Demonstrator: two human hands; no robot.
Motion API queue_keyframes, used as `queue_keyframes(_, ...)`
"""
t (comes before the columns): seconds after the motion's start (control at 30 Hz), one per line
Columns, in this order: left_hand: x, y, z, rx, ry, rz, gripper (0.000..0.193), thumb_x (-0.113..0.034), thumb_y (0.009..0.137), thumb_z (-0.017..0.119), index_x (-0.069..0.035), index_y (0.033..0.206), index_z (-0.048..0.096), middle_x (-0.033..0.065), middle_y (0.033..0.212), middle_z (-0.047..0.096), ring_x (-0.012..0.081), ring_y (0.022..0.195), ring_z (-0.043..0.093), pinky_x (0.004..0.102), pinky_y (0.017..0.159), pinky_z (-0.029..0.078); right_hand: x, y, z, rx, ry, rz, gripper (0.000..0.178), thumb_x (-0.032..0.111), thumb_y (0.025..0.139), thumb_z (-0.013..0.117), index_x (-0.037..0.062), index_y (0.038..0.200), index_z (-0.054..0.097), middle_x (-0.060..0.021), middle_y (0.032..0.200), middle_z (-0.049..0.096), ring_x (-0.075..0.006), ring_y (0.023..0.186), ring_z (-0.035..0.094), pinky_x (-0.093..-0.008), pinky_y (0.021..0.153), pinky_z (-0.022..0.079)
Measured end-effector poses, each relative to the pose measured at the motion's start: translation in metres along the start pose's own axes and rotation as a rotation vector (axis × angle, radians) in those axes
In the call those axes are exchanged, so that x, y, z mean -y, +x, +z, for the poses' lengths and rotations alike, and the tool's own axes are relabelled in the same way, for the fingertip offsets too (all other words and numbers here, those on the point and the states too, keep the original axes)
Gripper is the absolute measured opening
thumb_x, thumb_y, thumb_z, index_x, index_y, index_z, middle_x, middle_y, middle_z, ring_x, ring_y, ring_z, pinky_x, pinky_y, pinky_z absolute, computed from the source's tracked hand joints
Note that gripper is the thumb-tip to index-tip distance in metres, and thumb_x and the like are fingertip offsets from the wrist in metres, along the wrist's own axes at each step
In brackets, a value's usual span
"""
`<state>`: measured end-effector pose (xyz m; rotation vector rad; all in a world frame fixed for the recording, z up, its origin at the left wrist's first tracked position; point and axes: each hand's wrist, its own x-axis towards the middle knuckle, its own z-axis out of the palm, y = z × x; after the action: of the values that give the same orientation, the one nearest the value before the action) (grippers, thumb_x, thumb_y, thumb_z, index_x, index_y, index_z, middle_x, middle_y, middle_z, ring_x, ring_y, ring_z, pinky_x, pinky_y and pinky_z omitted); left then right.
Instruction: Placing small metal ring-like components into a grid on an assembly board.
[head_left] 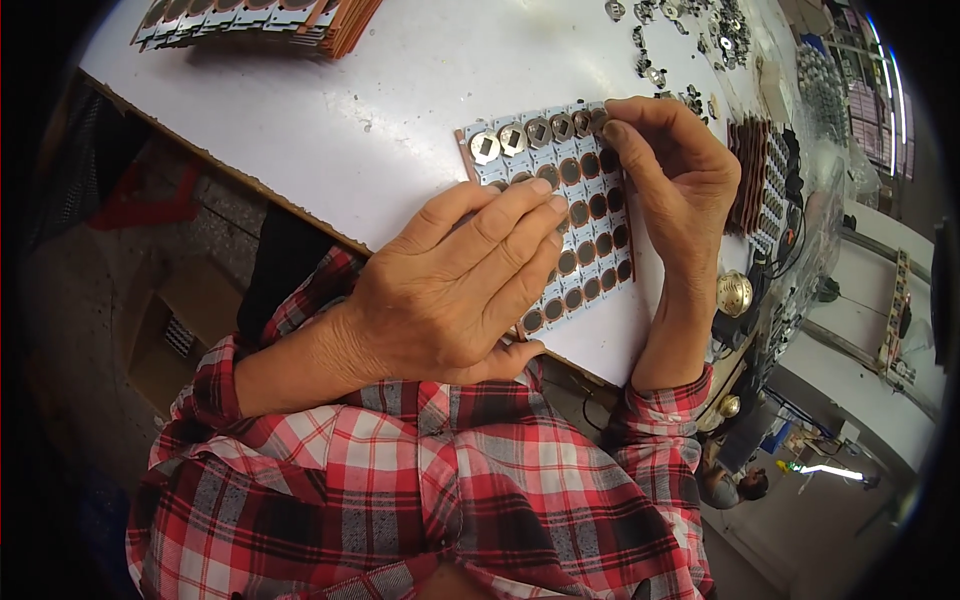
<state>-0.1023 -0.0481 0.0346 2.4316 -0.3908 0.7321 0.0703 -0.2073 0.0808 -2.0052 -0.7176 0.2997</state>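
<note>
- The white worktop [270,120] fills most of my upper view, its near edge slanting down to the right in front of me.
- My red, black and white plaid shirt [370,500] takes up the lower part, sleeves pushed up my forearms.
- An open cardboard box [210,290] sits below the worktop edge, off to my left.
- A thick stack of circuit-board panels [250,25] lies at the far left of the worktop; a second stack [765,185] stands to the right, beyond my wrist.
- The pale blue circuit-board panel [595,225] I have my hands on lies on the worktop near its edge, right in front of me.
- My left hand [450,280] rests across the panel's left and lower part, fingers stretched out side by side.
- My right hand [685,180] is at the panel's far right corner, thumb and forefinger tips close together; I cannot tell whether they pinch a clip there.
- Loose metal clips [733,40] lie scattered on the far right of the worktop.
- Round silver clips [538,132] with diamond-shaped openings sit along the panel's far row.
- Dark, copper-ringed discs [593,288] fill the rows nearer me.
</note>
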Motion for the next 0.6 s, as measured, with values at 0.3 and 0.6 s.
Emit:
queue_keyframes(0.3, -0.0011, -0.0006, 0.0004, 0.010, 0.028, 0.003, 0.064, -0.058, 0.093, 0.054, 0.000, 0.110, 0.074, 0.0141, 0.124, 0.072, 0.0269, 0.125, 0.065, 0.0419, 0.103, 0.048, 0.0014, -0.0020, 0.0033, -0.030, -0.049, 0.009, 0.015, 0.002, 0.094, 0.074, -0.0021, 0.109, 0.075, -0.0013, 0.096, 0.074, -0.0057, 0.088, 0.065, -0.0199, 0.080, 0.051)
queue_keyframes(0.6, -0.0030, 0.0002, -0.0003, 0.013, 0.022, 0.000, 0.063, -0.057, 0.094, 0.053, 0.001, 0.109, 0.074, 0.0148, 0.123, 0.072, 0.0270, 0.124, 0.065, 0.0419, 0.101, 0.049, 0.0033, 0.0019, 0.0010, 0.001, -0.264, -0.117, 0.010, 0.000, 0.094, 0.072, -0.0012, 0.103, 0.074, 0.0029, 0.088, 0.069, -0.0031, 0.081, 0.060, -0.0196, 0.075, 0.048)
